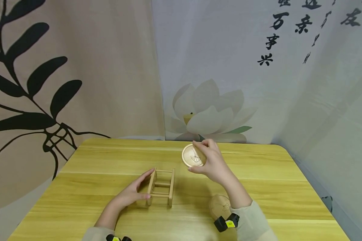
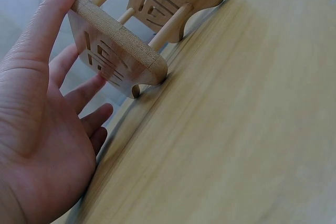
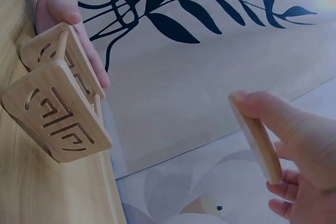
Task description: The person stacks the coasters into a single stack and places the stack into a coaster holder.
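Note:
A small wooden coaster rack (image 1: 171,189), two cut-out end panels joined by round rods, stands upright on the table left of centre. My left hand (image 1: 129,196) holds its left panel, thumb at the near end and fingers at the far end. In the left wrist view the thumb (image 2: 50,22) lies on the panel's edge, and fingertips touch its outer face. Up and to the right of the rack, my right hand (image 1: 213,163) grips a round wooden coaster (image 1: 189,156) by its rim, tilted above the table, a line drawing facing me. The right wrist view shows this coaster (image 3: 257,140) edge-on.
Another round wooden coaster (image 1: 218,207) lies on the table below my right forearm, partly hidden by it. The wood-grain table (image 1: 108,160) ends at a printed curtain (image 1: 117,67) behind. Black wrist devices (image 1: 226,223) sit at both sleeves.

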Demonstrator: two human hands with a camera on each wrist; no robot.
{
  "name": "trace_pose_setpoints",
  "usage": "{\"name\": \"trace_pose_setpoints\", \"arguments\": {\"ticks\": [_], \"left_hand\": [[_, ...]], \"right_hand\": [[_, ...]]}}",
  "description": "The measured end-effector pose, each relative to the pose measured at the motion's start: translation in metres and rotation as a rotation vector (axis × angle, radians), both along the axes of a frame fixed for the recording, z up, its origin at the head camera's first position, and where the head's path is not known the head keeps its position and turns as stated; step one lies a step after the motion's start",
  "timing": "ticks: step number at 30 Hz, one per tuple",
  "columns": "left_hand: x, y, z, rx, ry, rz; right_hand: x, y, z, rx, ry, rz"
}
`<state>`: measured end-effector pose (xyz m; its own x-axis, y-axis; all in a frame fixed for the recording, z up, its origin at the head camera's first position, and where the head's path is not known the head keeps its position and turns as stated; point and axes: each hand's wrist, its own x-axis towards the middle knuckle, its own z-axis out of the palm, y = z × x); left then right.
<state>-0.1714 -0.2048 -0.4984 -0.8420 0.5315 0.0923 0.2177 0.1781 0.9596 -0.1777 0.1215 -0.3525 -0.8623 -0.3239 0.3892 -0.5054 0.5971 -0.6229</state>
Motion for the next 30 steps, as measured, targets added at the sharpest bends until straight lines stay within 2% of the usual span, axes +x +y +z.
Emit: {"name": "trace_pose_setpoints", "arguments": {"ticks": [9, 15, 30], "left_hand": [[0.0, -0.002, -0.001, -0.01, 0.001, 0.006], [-0.001, -0.001, -0.001, 0.007, -0.005, 0.004], [0.0, 0.0, 0.001, 0.015, -0.013, 0.003]], "right_hand": [[0.02, 0.013, -0.002, -0.05, -0.048, 0.021], [0.03, 0.024, -0.008, -0.057, -0.051, 0.022], [0.051, 0.051, -0.029, -0.023, 0.023, 0.045]]}}
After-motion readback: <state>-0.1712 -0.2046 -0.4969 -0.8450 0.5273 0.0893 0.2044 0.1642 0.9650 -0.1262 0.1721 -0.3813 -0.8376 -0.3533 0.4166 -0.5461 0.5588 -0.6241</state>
